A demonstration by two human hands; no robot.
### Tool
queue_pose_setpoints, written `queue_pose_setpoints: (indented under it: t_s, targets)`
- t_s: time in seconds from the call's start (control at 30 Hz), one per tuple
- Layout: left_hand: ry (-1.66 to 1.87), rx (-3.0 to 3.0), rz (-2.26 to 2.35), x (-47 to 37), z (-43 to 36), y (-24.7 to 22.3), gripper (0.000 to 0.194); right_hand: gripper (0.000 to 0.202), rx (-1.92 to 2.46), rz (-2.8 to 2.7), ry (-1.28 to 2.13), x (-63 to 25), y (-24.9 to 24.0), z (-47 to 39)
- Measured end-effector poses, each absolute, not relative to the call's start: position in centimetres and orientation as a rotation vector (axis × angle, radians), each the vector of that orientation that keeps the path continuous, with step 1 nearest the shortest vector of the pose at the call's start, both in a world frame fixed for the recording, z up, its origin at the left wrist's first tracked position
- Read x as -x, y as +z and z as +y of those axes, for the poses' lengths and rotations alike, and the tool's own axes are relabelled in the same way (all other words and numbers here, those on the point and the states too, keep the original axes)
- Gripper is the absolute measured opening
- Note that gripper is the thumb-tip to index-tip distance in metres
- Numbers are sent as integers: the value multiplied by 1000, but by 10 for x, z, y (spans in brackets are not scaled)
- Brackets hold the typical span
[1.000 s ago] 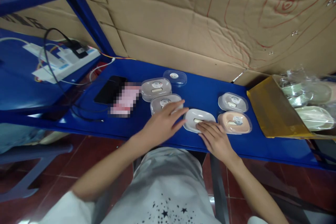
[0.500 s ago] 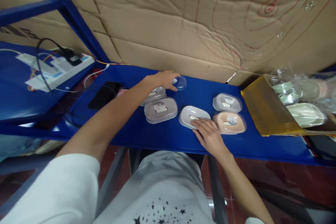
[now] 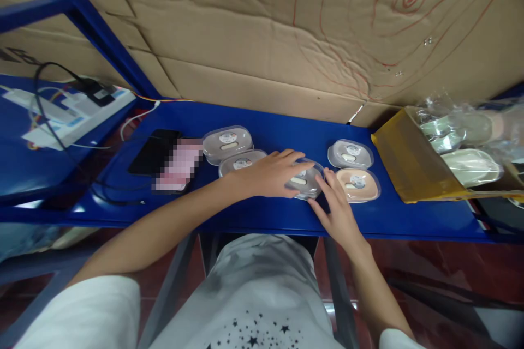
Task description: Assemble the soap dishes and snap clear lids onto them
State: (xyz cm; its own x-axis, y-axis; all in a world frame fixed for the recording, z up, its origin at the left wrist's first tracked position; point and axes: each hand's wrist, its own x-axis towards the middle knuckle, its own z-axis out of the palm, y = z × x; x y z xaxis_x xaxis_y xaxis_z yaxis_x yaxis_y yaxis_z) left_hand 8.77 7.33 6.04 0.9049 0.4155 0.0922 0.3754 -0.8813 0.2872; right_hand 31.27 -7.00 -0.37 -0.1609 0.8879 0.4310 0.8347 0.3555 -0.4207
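Observation:
A small grey oval plastic box (image 3: pixel 311 187) with a pale oblong piece in its top lies in front of me. A clear lid (image 3: pixel 305 166) with a round label sits over it. My left hand (image 3: pixel 278 173) reaches over the lid from the left, its fingers on the far rim and its thumb near the front edge. My right hand (image 3: pixel 336 208) holds the right end, fingers at the side and thumb at the front corner. Left of them are two lidded grey boxes, one at the back (image 3: pixel 228 139) and one nearer (image 3: pixel 241 162), partly behind my left forearm.
To the right lie a lidded grey box (image 3: pixel 350 154) and a lidded peach box (image 3: pixel 357 184). Beyond them stands a carton (image 3: pixel 403 161) of wrapped items. A black phone-like slab (image 3: pixel 154 152), cables and a power strip (image 3: pixel 82 122) are at left. Cardboard (image 3: pixel 245 54) walls the back.
My left hand has brought the clear lid from the back of the table onto the middle grey box. My right hand has shifted to that box's right end. The view has shifted slightly.

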Motion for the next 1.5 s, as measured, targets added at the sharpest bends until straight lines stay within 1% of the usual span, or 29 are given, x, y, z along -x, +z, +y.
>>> queue_pose_setpoints:
  t_s: [0.17, 0.33, 0.57, 0.73, 0.93, 1.1, 1.2, 1.3, 1.4, 1.5]
  targets:
    - [203, -2781, 547, -84, 81, 41, 69, 77, 1505, -2025, 152, -315, -11, -68]
    - [289, -2855, 583, -81, 66, 25, 67, 81, 1516, -2032, 127, -316, -17, -68]
    - [297, -3041, 654, -85, 48, 18, 70, 88, 1487, -2061, 12, -318, -23, -71]
    - [278, -3095, 698, -88, 43, 14, 71, 85, 1496, -2078, 8, -318, -24, -69]
    - [261, -3038, 715, -91, 51, 22, 70, 79, 1523, -2062, 88, -317, -21, -67]
    - [178, -2916, 752, -97, 67, 30, 85, 75, 1560, -2056, 143, -313, -23, -64]
    - [108, -2881, 846, -104, 68, 30, 87, 76, 1544, -2049, 59, -312, -22, -69]
    - [38, -2895, 971, -112, 70, 32, 89, 77, 1482, -2008, -153, -326, -17, -80]
    - [3, -2930, 1052, -113, 82, 40, 94, 73, 1611, -1921, -330, -362, -8, -90]
    - [21, -2961, 1069, -98, 94, 52, 92, 71, 1813, -1968, -262, -407, 2, -95]
